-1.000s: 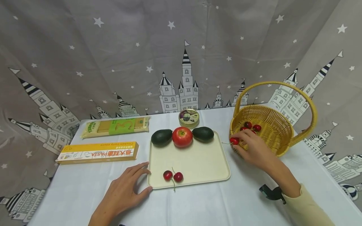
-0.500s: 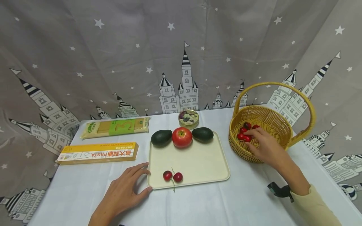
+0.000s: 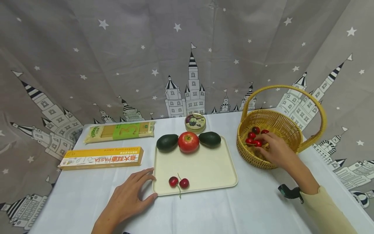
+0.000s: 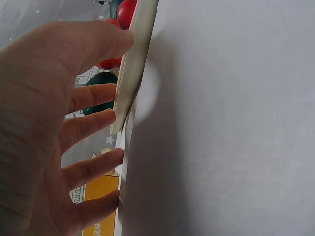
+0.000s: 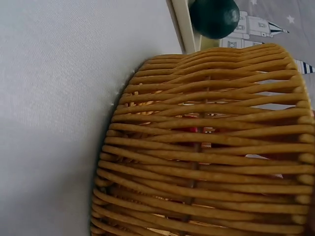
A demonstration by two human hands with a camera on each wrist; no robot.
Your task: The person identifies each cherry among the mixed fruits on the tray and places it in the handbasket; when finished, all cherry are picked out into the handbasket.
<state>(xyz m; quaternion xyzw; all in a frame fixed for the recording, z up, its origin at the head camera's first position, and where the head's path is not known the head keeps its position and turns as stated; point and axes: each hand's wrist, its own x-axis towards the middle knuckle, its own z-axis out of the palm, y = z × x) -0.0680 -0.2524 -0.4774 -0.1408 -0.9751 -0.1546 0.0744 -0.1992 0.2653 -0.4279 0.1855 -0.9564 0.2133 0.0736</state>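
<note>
My right hand (image 3: 276, 149) reaches over the near side of the wicker basket (image 3: 248, 159) and pinches a red cherry (image 3: 257, 143) between thumb and fingers. Several other cherries (image 3: 251, 135) lie in the basket around it. At the left edge of the cream tray (image 3: 204, 172) rests my left hand (image 3: 128, 195), fingers spread and loosely bent, thumb and fingertips touching the rim. Two stemmed cherries (image 3: 184, 183) lie near the tray's front edge. Along its back edge an apple (image 3: 188, 142) sits between two dark green avocados (image 3: 167, 143). In the right wrist view, the basket wall (image 5: 206, 147) hides the hand.
A round tin (image 3: 195, 123) stands behind the tray. To the left lie a yellow pasta box (image 3: 100, 158) and a green-labelled noodle packet (image 3: 119, 131). The basket's tall handle (image 3: 286, 86) arches above its opening. A grey printed curtain (image 3: 140, 65) hangs behind the table.
My right hand has carried the cherry from outside the basket's left rim to inside, moving right, then barely shifting in the last half second. The left hand stays at the tray.
</note>
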